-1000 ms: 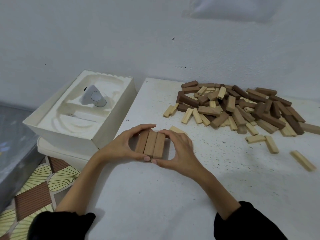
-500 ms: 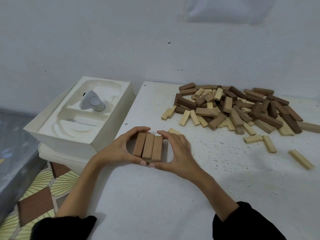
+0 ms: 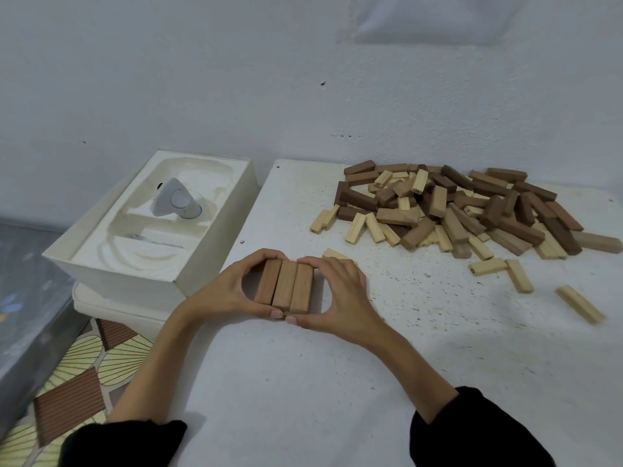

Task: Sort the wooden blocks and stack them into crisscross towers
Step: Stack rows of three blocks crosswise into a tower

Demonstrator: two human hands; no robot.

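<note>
The left hand [image 3: 229, 291] and right hand [image 3: 340, 298] cup a row of three blocks [image 3: 285, 286] between them. The fingers curl over the far ends and the thumbs press the near ends, where the two thumb tips almost meet. The three mid-brown blocks lie flat, side by side and touching, long sides running near to far, on the near-left part of the white speckled table [image 3: 337, 382]. A sliver of wood shows under their near edge, possibly a lower layer, but the thumbs hide too much to be sure.

Just beyond the right hand's knuckles lies a pale block [image 3: 333, 254]. Farther right and back sits the unsorted pile [image 3: 455, 210] of dark, mid-brown and pale blocks, with a few pale strays [image 3: 580, 305] scattered on its near side.

Left of the table stands an open cream box [image 3: 215, 257] holding a small white device [image 3: 177, 200]. Below it shows patterned floor [image 3: 84, 365]. Black sleeves [image 3: 472, 429] cover both forearms.
</note>
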